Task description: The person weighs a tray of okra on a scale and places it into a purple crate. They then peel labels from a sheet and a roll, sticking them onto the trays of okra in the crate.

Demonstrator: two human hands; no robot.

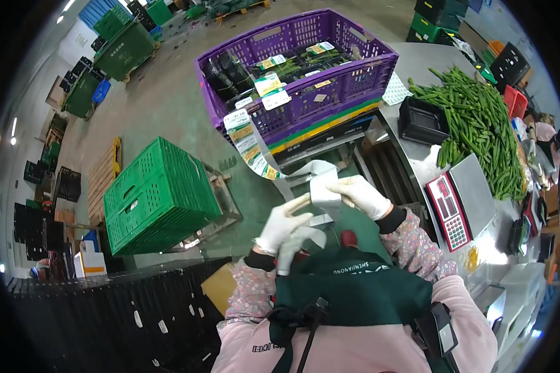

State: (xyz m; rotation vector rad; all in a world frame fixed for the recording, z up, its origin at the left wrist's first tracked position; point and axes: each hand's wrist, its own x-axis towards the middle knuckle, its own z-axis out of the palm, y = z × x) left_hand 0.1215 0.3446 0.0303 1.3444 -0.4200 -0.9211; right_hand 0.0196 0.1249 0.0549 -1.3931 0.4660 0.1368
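A long strip of printed labels (250, 144) runs from the purple crate's edge down to my gloved hands, its pale backing curling between them. My right hand (362, 195) pinches the strip at its right side. From the left, my left hand (282, 227) grips the strip's edge between thumb and fingers. More loose backing hangs below the left hand. Beyond the hands, the purple crate (306, 110) holds black trays of green vegetables, several with labels on them. A single label (269, 84) lies over the crate's near rim.
On the metal table (410, 133) at right are a heap of green pods (479, 127), a black tray (423, 120) and a red-and-white scale (448, 211). Green crates (162, 196) stand on the left. Black crates (106, 323) line the lower left.
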